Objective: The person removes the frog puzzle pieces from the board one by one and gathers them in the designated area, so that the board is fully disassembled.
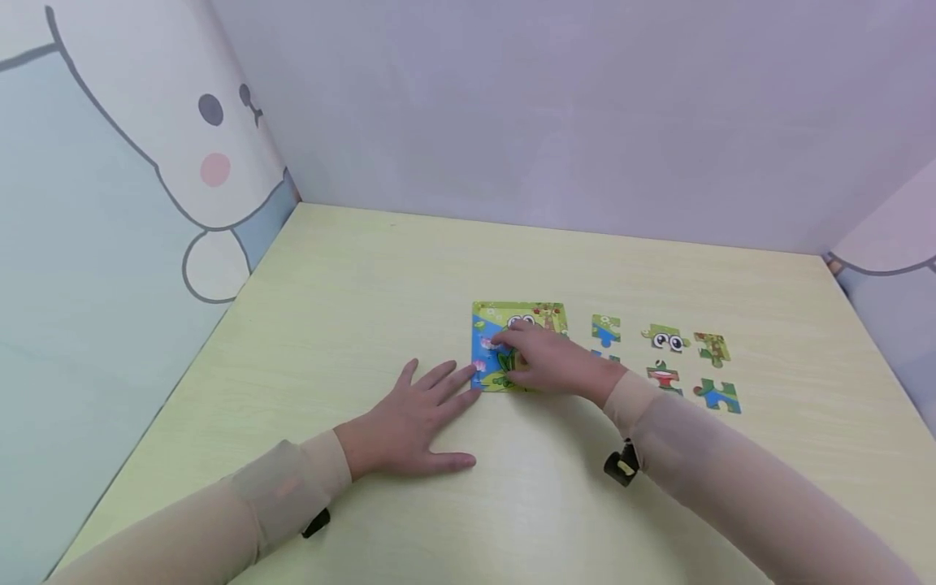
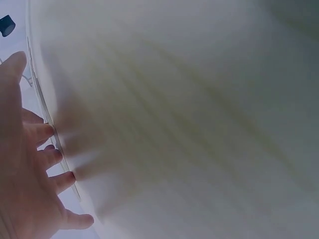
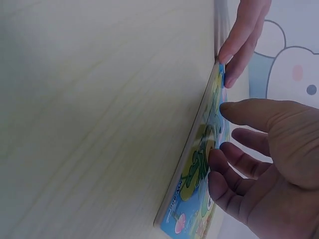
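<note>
A frog picture puzzle board point(image 1: 484, 319) lies flat on the table, with green, blue and red printing. My right hand point(image 1: 550, 357) is over it with fingers bent and touching its surface, covering much of the frog. In the right wrist view, the right hand point(image 3: 279, 159) shows a gap between thumb and fingers, with no piece seen in it. My left hand point(image 1: 409, 418) rests on the table with fingers spread, and its fingertips are at the board's near left corner. The left wrist view shows the left hand point(image 2: 30, 169) with its fingers apart.
Right of the board lie several loose jigsaw pieces: a blue and green piece point(image 1: 606, 331), an eyes piece point(image 1: 666, 338), a red mouth piece point(image 1: 664, 377), a tree piece point(image 1: 712, 349) and another blue and green piece point(image 1: 718, 396). Behind the table point(image 1: 366, 276) stands a pale wall point(image 1: 548, 122).
</note>
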### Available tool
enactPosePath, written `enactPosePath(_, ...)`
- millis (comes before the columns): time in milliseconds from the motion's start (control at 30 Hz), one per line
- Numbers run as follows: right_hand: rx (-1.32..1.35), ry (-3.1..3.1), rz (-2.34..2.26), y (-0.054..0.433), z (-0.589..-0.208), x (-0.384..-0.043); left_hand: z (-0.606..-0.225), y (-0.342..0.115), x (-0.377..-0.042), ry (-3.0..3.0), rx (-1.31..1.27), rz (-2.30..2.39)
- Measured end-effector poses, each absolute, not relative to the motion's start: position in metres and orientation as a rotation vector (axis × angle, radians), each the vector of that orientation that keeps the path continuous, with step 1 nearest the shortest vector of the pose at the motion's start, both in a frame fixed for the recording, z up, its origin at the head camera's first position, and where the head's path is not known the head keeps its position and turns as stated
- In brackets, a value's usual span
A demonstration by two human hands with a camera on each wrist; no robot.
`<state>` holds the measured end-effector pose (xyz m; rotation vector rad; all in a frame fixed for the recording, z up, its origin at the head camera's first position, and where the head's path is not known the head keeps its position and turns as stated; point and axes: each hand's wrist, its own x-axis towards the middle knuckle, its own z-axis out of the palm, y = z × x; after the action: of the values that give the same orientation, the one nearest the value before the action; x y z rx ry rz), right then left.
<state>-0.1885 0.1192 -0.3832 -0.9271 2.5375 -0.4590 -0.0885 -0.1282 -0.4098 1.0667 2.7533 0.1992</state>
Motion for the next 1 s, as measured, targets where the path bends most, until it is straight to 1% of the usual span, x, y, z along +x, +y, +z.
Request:
enactPosePath(333,-0.823,2.498,-0.366,0.108,-0.38,-0.191,-0.41,-0.127,-0.089,2.758,1.076,0.201)
enactPosePath(567,-0.822,2.477,-0.341,0.105,-0.378,-0.193,-0.409,-0.127,-0.089,2.765,1.082,0.217)
enactPosePath(1000,-0.834,2.524,-0.442,0.108,-0.378,-0.188,-0.409,-0.127,-0.089,2.772,1.076,0.237)
